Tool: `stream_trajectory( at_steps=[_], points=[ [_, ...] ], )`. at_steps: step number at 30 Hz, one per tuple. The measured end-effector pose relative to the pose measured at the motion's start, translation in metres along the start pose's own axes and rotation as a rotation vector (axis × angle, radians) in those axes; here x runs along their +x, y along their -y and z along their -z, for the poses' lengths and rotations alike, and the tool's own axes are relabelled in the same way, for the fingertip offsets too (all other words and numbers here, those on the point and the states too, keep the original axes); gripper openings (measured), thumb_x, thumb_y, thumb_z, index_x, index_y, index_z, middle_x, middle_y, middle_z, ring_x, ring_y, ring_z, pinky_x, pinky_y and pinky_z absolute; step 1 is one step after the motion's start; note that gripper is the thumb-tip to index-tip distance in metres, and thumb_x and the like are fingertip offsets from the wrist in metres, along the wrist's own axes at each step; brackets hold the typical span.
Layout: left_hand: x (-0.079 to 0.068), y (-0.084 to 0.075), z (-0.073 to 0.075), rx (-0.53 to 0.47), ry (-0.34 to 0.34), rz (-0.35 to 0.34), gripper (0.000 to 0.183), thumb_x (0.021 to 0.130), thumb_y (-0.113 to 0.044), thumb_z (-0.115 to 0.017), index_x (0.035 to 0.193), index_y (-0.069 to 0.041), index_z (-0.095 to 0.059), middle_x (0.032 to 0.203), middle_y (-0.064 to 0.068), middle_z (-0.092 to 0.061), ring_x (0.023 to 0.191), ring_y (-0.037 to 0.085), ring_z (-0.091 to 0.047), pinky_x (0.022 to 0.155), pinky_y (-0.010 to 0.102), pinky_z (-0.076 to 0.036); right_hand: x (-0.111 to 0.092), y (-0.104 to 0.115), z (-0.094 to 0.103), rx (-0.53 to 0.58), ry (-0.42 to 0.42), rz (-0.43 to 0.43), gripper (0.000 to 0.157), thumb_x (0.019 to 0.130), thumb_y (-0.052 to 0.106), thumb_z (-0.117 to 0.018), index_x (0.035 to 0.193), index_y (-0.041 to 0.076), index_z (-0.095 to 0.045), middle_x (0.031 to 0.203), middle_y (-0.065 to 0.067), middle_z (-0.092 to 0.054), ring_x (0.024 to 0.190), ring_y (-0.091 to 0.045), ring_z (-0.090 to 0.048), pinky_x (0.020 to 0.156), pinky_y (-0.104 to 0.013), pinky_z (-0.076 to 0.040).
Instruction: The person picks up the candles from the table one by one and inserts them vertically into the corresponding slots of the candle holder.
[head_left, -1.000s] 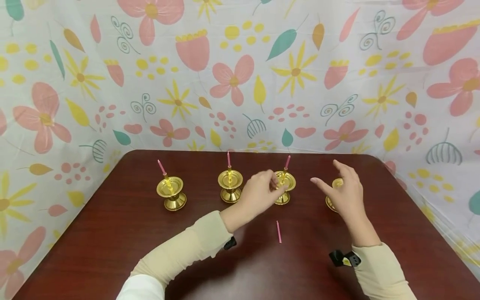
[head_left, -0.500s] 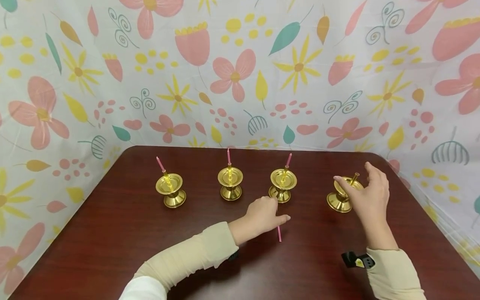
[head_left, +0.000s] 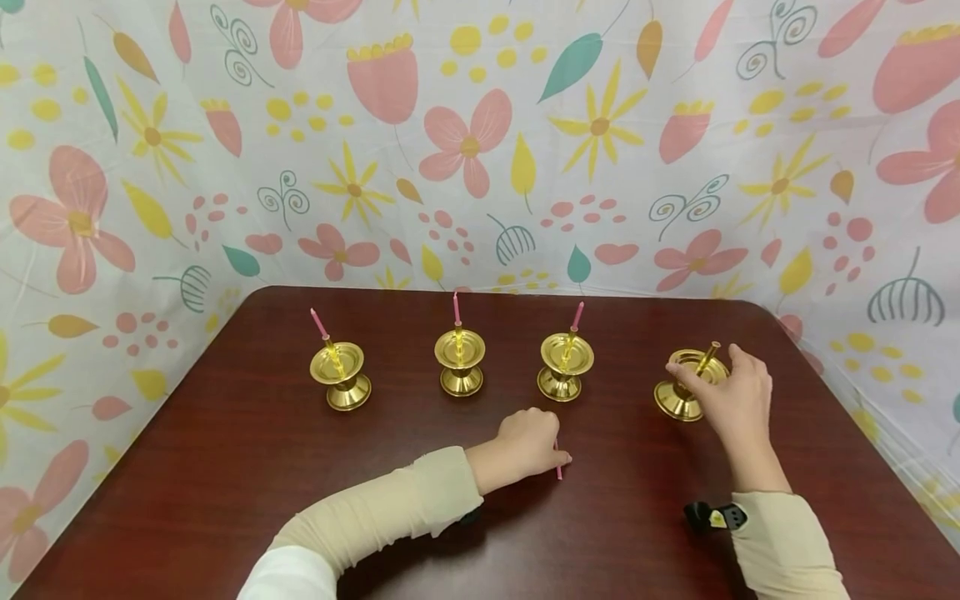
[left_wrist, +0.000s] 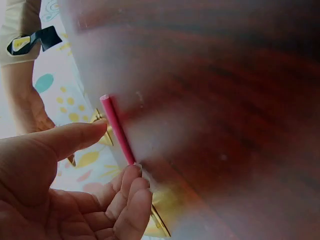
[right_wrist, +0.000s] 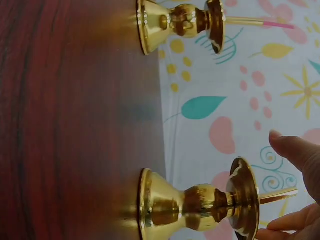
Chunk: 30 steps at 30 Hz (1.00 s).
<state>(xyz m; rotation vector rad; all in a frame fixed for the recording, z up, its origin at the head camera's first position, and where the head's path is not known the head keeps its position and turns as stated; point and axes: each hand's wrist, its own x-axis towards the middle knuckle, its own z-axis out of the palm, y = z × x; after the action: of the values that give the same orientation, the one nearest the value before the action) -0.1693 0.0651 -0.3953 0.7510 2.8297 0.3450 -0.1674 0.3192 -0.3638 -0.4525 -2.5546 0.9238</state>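
Note:
A pink candle [left_wrist: 119, 131] lies on the table, in the middle of the left wrist view. My left hand [head_left: 527, 442] is over it, the thumb near one side and the bent fingertips [left_wrist: 132, 171] right at its far end. At the right, my right hand [head_left: 738, 408] spreads thumb and fingers around the dish of a brass candle holder [head_left: 678, 400]. In the right wrist view this holder's upright tube [right_wrist: 278, 195] has no candle and rises between thumb and fingers, apart from both.
Three more brass holders stand in a row to the left, each with a pink candle: one far left [head_left: 348, 392], one in the middle [head_left: 461, 381], one nearer the right [head_left: 558, 385]. A floral cloth [head_left: 480, 217] hangs behind the dark wooden table [head_left: 225, 483].
My left hand has come down from the third holder toward me, to the loose candle. My right hand has moved right to the bare holder, uncovering it. The view has tilted down slightly.

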Motion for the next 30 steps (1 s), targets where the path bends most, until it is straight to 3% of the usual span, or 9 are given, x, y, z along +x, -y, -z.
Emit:
stream_trajectory(
  at_steps=[6,14,20,23,25,27,30],
  points=[
    [0.0,-0.001,-0.001,0.046,0.003,-0.01,0.029,0.082,-0.036,-0.074,0.063,-0.017,-0.061,0.062,-0.005,-0.061,0.056,0.011,-0.058,0.045,0.028,-0.044,0.001,-0.005,-0.003,-0.042,0.018,0.025,0.089,0.08,0.039,-0.073,0.136,-0.018,-0.035,0.132,-0.042,-0.038,0.127,-0.054,-0.029,0.105,-0.06,-0.024],
    [-0.002,0.0,0.002,0.03,0.009,-0.016,0.032,0.084,-0.014,-0.068,0.06,-0.014,-0.048,0.056,-0.002,-0.047,0.048,0.009,-0.039,0.04,0.025,-0.034,0.001,-0.007,-0.005,-0.081,0.051,0.021,0.085,0.08,0.034,-0.072,0.134,-0.02,-0.035,0.13,-0.044,-0.039,0.125,-0.056,-0.03,0.104,-0.061,-0.024],
    [0.0,0.001,0.003,0.048,0.033,-0.032,0.031,0.081,-0.014,-0.071,0.06,-0.014,-0.048,0.056,-0.003,-0.046,0.049,0.01,-0.041,0.04,0.025,-0.035,0.001,-0.009,-0.005,-0.082,0.058,0.03,0.084,0.081,0.034,-0.072,0.132,-0.022,-0.036,0.127,-0.044,-0.04,0.123,-0.056,-0.032,0.102,-0.062,-0.026],
    [0.002,0.002,0.002,0.045,0.05,-0.036,0.032,0.081,-0.015,-0.071,0.059,-0.014,-0.048,0.056,-0.003,-0.045,0.049,0.01,-0.041,0.041,0.026,-0.036,0.001,-0.011,-0.005,-0.081,0.028,0.065,0.071,0.08,0.033,-0.073,0.121,-0.019,-0.048,0.114,-0.042,-0.05,0.114,-0.055,-0.039,0.092,-0.06,-0.033],
    [0.004,0.003,0.001,0.038,0.064,-0.035,0.033,0.081,-0.016,-0.071,0.059,-0.014,-0.046,0.056,-0.003,-0.043,0.049,0.01,-0.04,0.041,0.026,-0.036,0.001,-0.012,-0.005,-0.085,0.002,0.092,0.058,0.079,0.033,-0.074,0.105,-0.016,-0.055,0.093,-0.036,-0.056,0.098,-0.051,-0.047,0.076,-0.054,-0.039],
    [0.006,0.004,0.0,0.027,0.081,-0.029,0.035,0.081,-0.018,-0.071,0.058,-0.014,-0.044,0.056,-0.003,-0.042,0.049,0.01,-0.039,0.042,0.026,-0.036,0.001,-0.012,-0.005,-0.092,-0.019,0.119,0.05,0.078,0.034,-0.074,0.087,-0.011,-0.054,0.073,-0.024,-0.053,0.082,-0.044,-0.049,0.061,-0.045,-0.036],
    [0.007,0.007,-0.001,0.009,0.095,-0.017,0.036,0.082,-0.02,-0.07,0.058,-0.014,-0.044,0.057,-0.003,-0.042,0.05,0.011,-0.04,0.043,0.026,-0.036,0.002,-0.013,-0.006,-0.095,-0.029,0.137,0.045,0.078,0.035,-0.075,0.075,-0.002,-0.05,0.06,-0.011,-0.044,0.069,-0.035,-0.046,0.053,-0.035,-0.028]
  ],
)
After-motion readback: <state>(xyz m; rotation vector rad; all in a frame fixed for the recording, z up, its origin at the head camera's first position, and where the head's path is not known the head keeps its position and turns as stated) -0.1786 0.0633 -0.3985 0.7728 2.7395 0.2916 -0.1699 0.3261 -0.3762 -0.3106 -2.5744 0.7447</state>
